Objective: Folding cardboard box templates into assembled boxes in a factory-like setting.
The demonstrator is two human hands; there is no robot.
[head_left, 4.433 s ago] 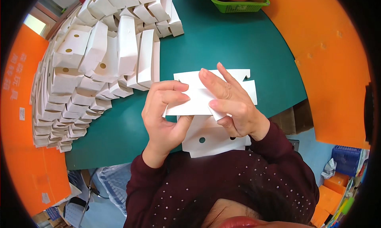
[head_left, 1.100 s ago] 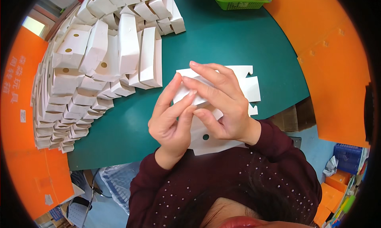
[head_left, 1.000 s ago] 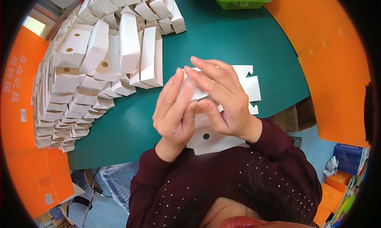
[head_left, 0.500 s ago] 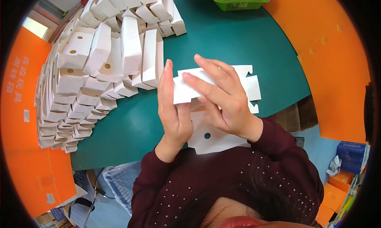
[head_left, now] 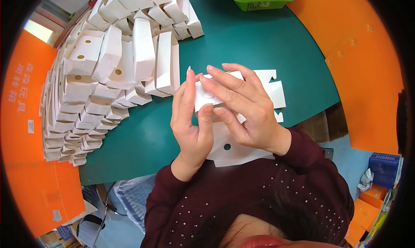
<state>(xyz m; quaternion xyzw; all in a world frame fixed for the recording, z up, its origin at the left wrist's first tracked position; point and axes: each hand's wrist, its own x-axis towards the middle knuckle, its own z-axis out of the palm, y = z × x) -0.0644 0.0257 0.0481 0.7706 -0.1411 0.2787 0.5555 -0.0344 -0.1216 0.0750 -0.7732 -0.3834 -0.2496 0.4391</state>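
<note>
My left hand [head_left: 190, 122] and my right hand [head_left: 244, 105] are together above the near edge of the green table [head_left: 242, 40]. Between them they hold a small white cardboard box [head_left: 204, 96] that is partly folded. The left palm presses its left side and its thumb lies on the front; the right fingers wrap over its top. Under my hands lies a stack of flat white die-cut box blanks [head_left: 233, 151] with a round hole, their tabs [head_left: 274, 92] sticking out to the right.
A big pile of folded white boxes [head_left: 108, 71] fills the left and far side of the table. A green basket [head_left: 259, 1] stands at the far edge. Orange panels [head_left: 363, 66] flank the table on both sides. Blue and orange crates [head_left: 380, 170] sit at the lower right.
Four seconds ago the blank was flat and open in my hands; it is folded into a narrow box shape, and my left hand has turned upright against its side.
</note>
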